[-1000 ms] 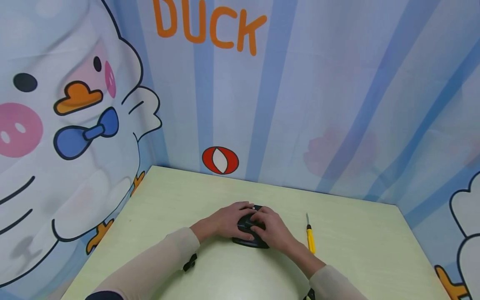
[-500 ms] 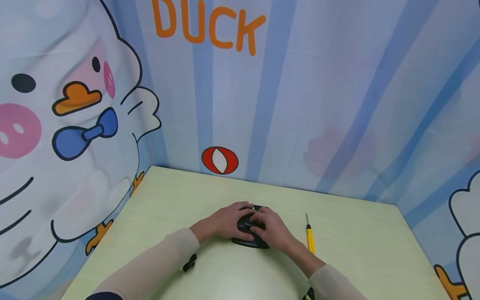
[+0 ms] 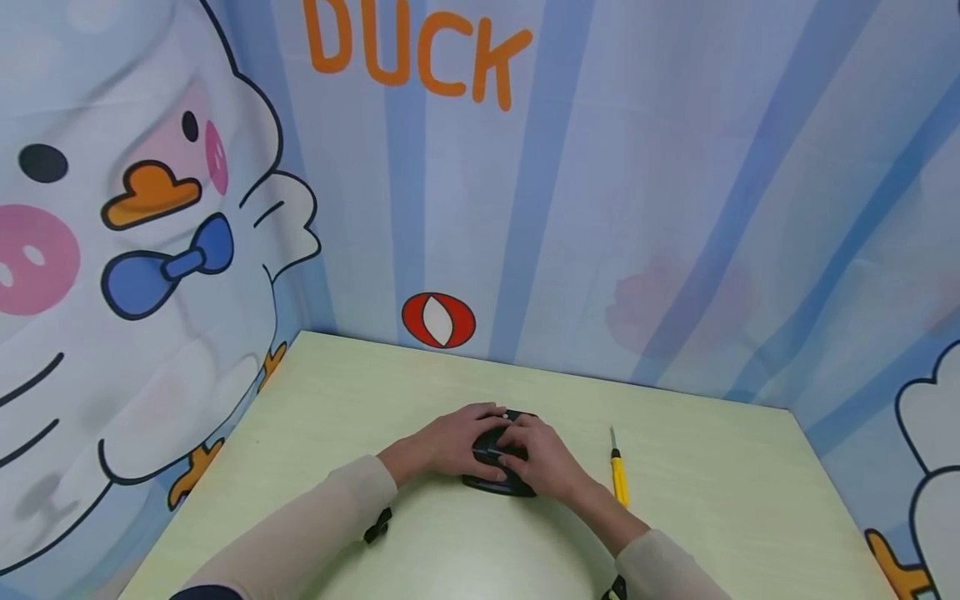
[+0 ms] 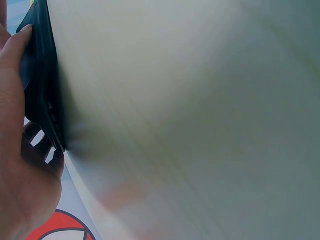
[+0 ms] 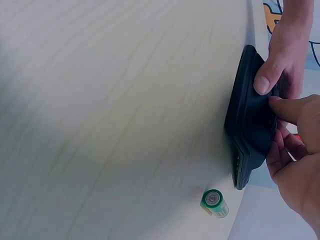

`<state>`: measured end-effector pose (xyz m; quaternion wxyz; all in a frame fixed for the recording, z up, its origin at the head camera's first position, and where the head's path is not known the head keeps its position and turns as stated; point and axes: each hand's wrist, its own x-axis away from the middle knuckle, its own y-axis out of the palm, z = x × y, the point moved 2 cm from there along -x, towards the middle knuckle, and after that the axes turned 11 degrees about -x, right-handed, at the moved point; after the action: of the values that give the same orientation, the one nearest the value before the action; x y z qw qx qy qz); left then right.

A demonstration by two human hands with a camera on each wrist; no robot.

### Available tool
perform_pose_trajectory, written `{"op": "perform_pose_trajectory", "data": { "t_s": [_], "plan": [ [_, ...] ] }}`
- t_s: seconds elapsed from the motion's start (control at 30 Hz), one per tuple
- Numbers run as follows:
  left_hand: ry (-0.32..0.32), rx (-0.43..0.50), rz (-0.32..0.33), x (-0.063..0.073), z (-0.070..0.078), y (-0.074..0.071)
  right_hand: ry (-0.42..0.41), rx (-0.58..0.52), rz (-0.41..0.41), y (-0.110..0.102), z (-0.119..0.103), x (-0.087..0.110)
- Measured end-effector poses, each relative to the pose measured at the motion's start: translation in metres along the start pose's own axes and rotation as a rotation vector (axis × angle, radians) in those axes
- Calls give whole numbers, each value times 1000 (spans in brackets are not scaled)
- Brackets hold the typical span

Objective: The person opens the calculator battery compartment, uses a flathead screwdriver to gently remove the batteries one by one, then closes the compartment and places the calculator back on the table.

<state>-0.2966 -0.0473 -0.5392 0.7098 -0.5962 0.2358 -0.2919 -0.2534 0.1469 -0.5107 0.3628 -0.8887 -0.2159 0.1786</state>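
Observation:
A dark, wedge-shaped plastic device (image 3: 491, 447) lies on the pale table in the head view, partly covered by both hands. My left hand (image 3: 456, 444) grips it from the left, thumb along its near part and fingers at its far edge. From the right, my right hand (image 3: 551, 458) holds the device with bent fingers and thumb. In the right wrist view both thumbs rest on the top of the black body (image 5: 247, 112), close together. What the right fingertips work on is hidden in the head view.
A green and silver battery (image 5: 215, 202) is on the table beside the device in the right wrist view. To the right of my right hand lies a yellow-handled screwdriver (image 3: 619, 479). A printed duck curtain (image 3: 465, 208) hangs behind the table's far edge.

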Motion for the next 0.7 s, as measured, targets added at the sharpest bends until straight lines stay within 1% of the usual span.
{"op": "perform_pose_trajectory", "data": {
  "t_s": [0.1,0.3,0.43,0.57,0.7],
  "plan": [
    [1,4,7,0,0,0,0,5,-1,0,0,0],
    [-2,8,-1,1,0,1,-11,6,-8,0,0,-1],
    [1,2,6,0,-1,1,-31,41,-34,-2,-1,-2],
    [4,9,8,1,0,-2,-39,51,-54,-4,-3,-4],
    [3,14,0,2,1,-3,-36,41,-51,-4,-3,-4]
  ]
}}
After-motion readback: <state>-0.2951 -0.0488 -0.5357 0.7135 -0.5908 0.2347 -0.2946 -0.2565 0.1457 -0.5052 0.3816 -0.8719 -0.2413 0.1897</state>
